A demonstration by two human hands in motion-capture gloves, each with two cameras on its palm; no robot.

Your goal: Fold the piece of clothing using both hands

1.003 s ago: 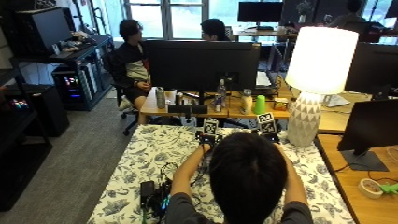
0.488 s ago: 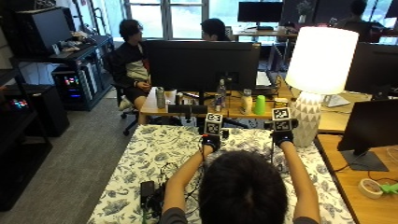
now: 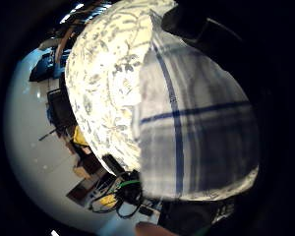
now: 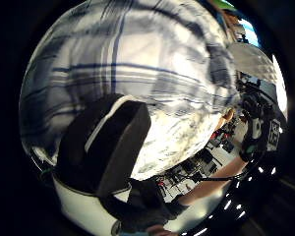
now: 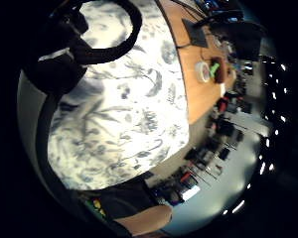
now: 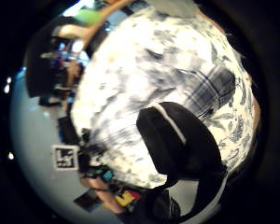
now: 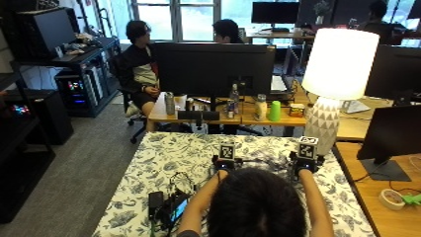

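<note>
The person sits at a table covered with a white cloth printed with grey-blue flowers and leaves (image 7: 164, 163), both forearms stretched forward toward its far edge. The left hand in its black glove (image 7: 224, 165) and the right hand in its black glove (image 7: 305, 167) sit side by side but apart, past the middle of the surface; the person's head hides most of what lies between them.

The piece of clothing, a soft woven garment in white with thin dark-blue check lines (image 3: 196, 132), lies flat on the floral cloth right under the left palm. It fills most of both left palm views, with a gloved digit (image 4: 105, 142) curving over it. Whether the left fingers pinch the fabric or only rest on it cannot be told.

In the right thumb side view a checked corner (image 6: 210, 91) lies on the cloth beside a gloved digit; the right hand's grip cannot be told either.

A bundle of black cables and small devices (image 7: 172, 202) lies near the table's left edge.
</note>
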